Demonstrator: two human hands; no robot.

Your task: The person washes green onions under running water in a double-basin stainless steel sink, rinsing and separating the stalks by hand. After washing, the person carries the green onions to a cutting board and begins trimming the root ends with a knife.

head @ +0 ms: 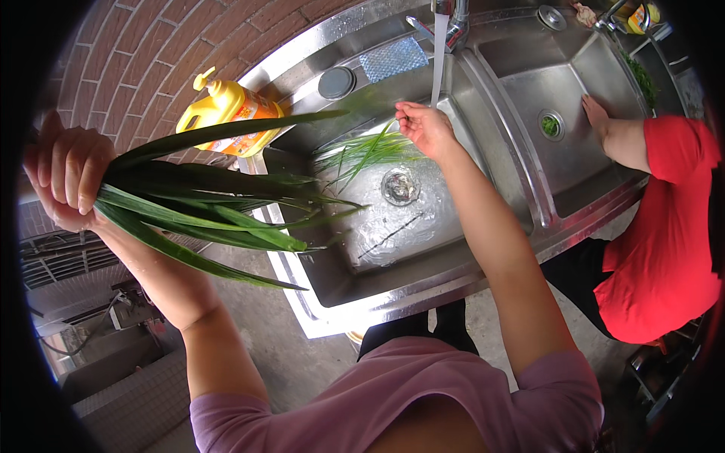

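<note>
My left hand [73, 175], raised at the far left, is closed around a bunch of long green leaves [204, 192], whose tips fan out over the left edge of the sink. My right hand [425, 127] is over the left basin [408, 249], beside the water running from the faucet [453, 28]. Its fingers are curled, and whether they pinch anything cannot be told. Thin green stalks [368, 153] lie in the basin just below and left of that hand. Shallow water covers the basin floor around the drain strainer [401, 186], and a dark thin strip [391, 235] lies there.
A yellow pump jug [232, 116], a round drain cover [336, 83] and a blue-white cloth [394, 59] stand or lie along the back rim. At right, a person in red [662, 243] has a hand in the second basin [532, 90], with green bits in its drain [550, 125].
</note>
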